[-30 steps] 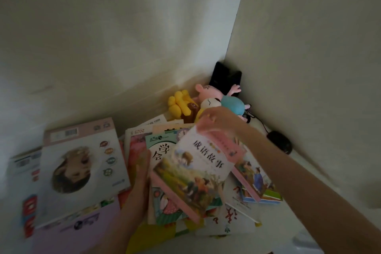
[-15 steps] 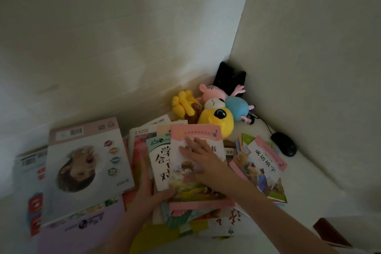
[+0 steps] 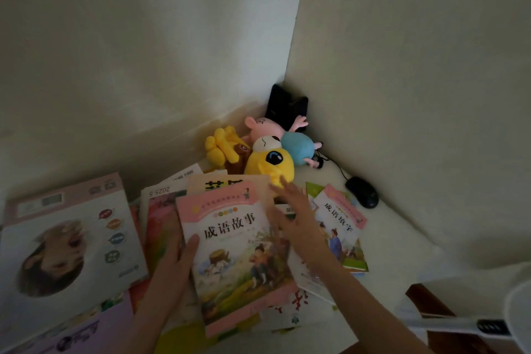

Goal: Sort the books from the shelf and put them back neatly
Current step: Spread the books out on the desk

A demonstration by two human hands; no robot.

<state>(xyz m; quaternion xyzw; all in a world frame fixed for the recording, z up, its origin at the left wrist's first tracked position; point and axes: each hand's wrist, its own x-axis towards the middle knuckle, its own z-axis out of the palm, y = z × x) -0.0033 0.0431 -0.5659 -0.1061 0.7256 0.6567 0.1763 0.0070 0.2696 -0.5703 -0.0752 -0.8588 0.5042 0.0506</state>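
Noted: the pink story book (image 3: 238,256), held up a second ago, now lies flat atop the pile (image 3: 161,227). Our right hand (image 3: 296,218) has slid off its cover to the right edge. Our left hand (image 3: 175,264) has shifted to its left edge, thumb on the cover.

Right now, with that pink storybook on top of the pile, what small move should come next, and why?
Probably nudge the pink storybook square: it lies askew on the pile, left hand at its left edge, right hand open at its right edge.
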